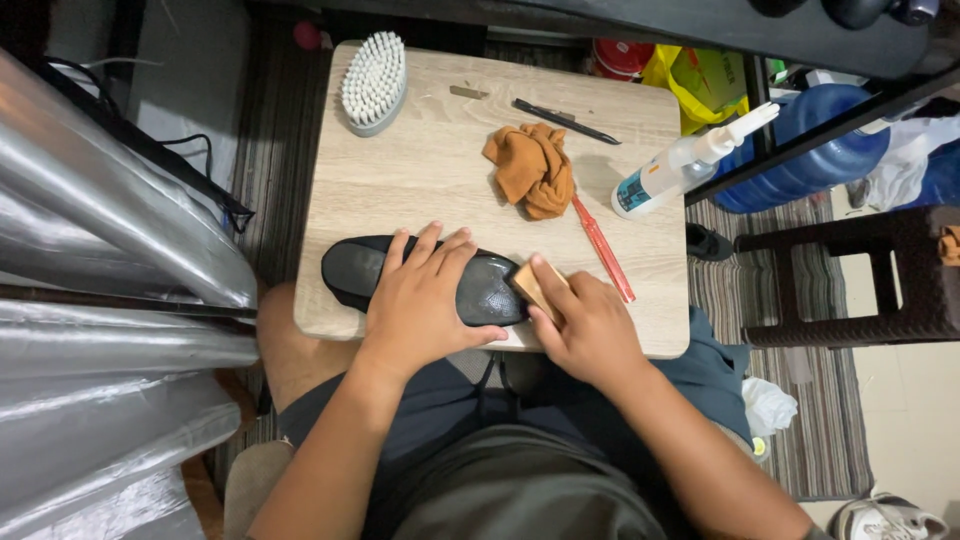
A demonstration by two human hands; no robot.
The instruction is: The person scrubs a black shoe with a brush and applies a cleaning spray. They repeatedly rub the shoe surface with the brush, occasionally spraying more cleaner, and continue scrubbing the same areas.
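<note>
A light wooden tabletop [420,180] carries a white-bristled scrub brush [373,80] at its far left corner, a crumpled orange-brown cloth [532,168] near the middle, a thin red stick [603,250] just beside the cloth, a slim black tool [565,121] at the far edge and a white spray bottle [680,165] overhanging the right edge. Beyond lie a blue water jug [815,150], a dark stool [880,275] and a striped rug [800,400].

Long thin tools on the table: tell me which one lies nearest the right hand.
The red tool, running from the orange cloth toward the right hand. The black one lies at the far edge.
</note>
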